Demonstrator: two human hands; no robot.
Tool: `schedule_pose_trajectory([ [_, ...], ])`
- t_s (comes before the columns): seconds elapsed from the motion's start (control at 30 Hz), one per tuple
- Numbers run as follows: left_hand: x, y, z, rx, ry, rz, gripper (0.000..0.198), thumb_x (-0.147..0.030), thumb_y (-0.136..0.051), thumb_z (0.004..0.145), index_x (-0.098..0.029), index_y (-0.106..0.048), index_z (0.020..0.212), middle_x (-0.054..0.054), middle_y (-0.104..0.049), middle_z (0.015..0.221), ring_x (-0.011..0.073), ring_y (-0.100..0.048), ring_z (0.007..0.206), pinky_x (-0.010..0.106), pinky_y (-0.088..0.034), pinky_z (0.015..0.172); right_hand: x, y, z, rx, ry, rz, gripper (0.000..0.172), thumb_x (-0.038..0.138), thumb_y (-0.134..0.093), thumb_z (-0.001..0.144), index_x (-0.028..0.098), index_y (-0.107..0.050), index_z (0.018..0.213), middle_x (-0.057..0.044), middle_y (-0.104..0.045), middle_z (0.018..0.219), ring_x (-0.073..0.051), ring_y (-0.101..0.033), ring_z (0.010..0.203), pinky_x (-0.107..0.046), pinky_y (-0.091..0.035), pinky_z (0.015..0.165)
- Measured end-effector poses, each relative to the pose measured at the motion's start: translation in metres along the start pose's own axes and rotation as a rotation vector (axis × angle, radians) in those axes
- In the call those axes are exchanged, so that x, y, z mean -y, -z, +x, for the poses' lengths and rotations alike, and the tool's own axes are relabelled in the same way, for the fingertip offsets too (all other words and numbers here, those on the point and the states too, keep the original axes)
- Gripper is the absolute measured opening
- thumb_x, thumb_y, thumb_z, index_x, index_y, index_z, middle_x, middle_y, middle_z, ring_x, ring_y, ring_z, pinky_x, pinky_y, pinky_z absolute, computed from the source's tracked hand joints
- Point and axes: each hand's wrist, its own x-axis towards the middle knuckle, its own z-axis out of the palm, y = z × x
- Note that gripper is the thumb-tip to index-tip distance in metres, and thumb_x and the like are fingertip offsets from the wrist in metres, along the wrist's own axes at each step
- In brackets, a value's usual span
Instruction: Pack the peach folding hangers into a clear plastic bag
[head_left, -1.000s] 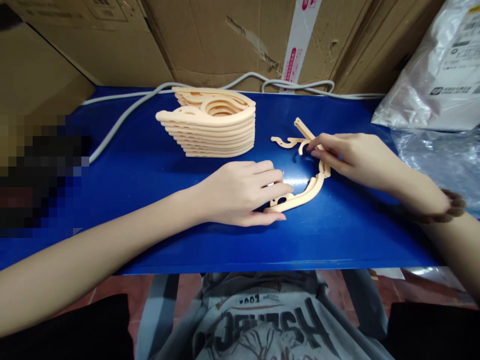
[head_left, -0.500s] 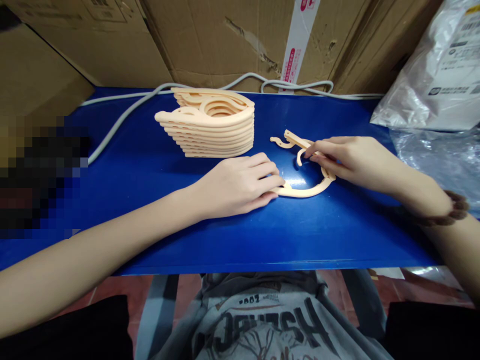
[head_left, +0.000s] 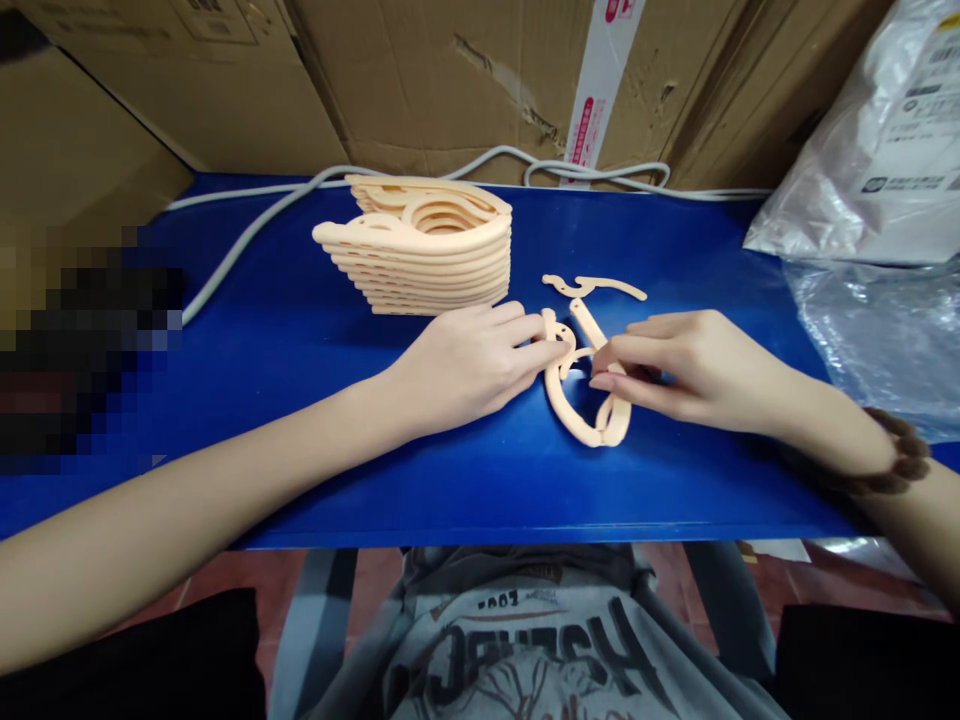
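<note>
A beige plastic folding hanger (head_left: 568,407), partly folded into a loop, lies between my hands on the blue tabletop. My left hand (head_left: 480,360) grips its left arm near the rounded end, fingers closed around it. The fingers of my right hand (head_left: 675,365) pinch the right arm, whose upper tip sticks out past them. My fingertips hide parts of the hanger. Just behind it rests a loose curved beige piece (head_left: 592,285), touched by neither hand. Beyond my left hand stands a stack of folded beige hangers (head_left: 435,255).
White cable (head_left: 255,225) runs along the back of the blue table (head_left: 450,490). Cardboard boxes (head_left: 420,90) rise behind it. Clear plastic packaging (head_left: 847,180) with a printed label sits at the right. A blurred dark object (head_left: 90,350) is at the left.
The hanger has folded further and turned, its bend now pointing toward me. My right hand has moved nearer to me and slightly left. The loose curved piece behind is now fully visible.
</note>
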Motion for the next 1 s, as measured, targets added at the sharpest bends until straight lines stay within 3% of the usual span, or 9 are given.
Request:
schedule_pose_trajectory([
  [0.2,-0.006,0.001,0.0,0.023,0.264,-0.303,0.026,-0.033,-0.057,0.109,-0.017,-0.077,0.111,0.003,-0.08,0.101,0.0182,-0.073,0.09,0.029,-0.05,0.071,0.016,-0.007,0.0,-0.052,0.125,0.115,0.03,0.046,-0.058,0.107,0.019,-0.067,0.097,0.0,-0.063,0.074,-0.012,-0.055,0.061,-0.026,-0.039,0.061],
  [0.33,-0.01,0.002,0.001,0.07,0.354,-0.365,0.017,-0.032,-0.067,0.101,-0.019,-0.076,0.108,0.002,-0.079,0.102,0.0185,-0.072,0.093,0.028,-0.049,0.072,0.021,-0.015,0.002,-0.046,0.173,0.078,0.014,0.022,-0.053,0.104,0.02,-0.066,0.098,-0.002,-0.069,0.083,-0.013,-0.057,0.064,-0.026,-0.041,0.064],
  [0.53,-0.008,0.001,0.0,0.034,0.285,-0.32,0.014,-0.026,-0.067,0.101,-0.018,-0.076,0.108,0.001,-0.079,0.098,0.0188,-0.072,0.089,0.028,-0.05,0.07,0.018,-0.028,0.003,-0.114,0.221,-0.038,0.024,0.019,-0.052,0.106,0.019,-0.073,0.117,-0.006,-0.08,0.096,-0.019,-0.072,0.084,-0.03,-0.051,0.077],
  [0.8,0.0,-0.002,-0.002,-0.001,0.074,-0.028,0.027,-0.018,-0.052,0.109,-0.012,-0.079,0.106,0.008,-0.083,0.11,0.0223,-0.077,0.09,0.032,-0.059,0.073,0.012,-0.018,0.002,-0.199,0.17,0.001,0.021,0.025,-0.055,0.108,0.018,-0.074,0.115,-0.004,-0.078,0.092,-0.015,-0.07,0.074,-0.027,-0.051,0.07],
  [0.9,0.002,0.003,-0.002,0.043,0.04,0.047,0.028,-0.015,-0.05,0.109,-0.012,-0.078,0.11,0.009,-0.083,0.113,0.0236,-0.078,0.092,0.033,-0.06,0.074,0.002,-0.011,0.003,-0.282,0.042,-0.056,0.025,0.032,-0.054,0.108,0.02,-0.074,0.118,-0.009,-0.076,0.105,-0.021,-0.072,0.092,-0.033,-0.055,0.081],
  [1.0,0.004,0.008,-0.003,0.105,0.044,0.095,0.034,-0.012,-0.045,0.109,-0.012,-0.079,0.111,0.009,-0.083,0.111,0.0239,-0.079,0.089,0.033,-0.058,0.069,-0.014,-0.012,0.004,-0.285,-0.079,-0.13,0.038,0.04,-0.054,0.107,0.02,-0.069,0.137,-0.015,-0.069,0.135,-0.03,-0.066,0.122,-0.046,-0.054,0.1],
])
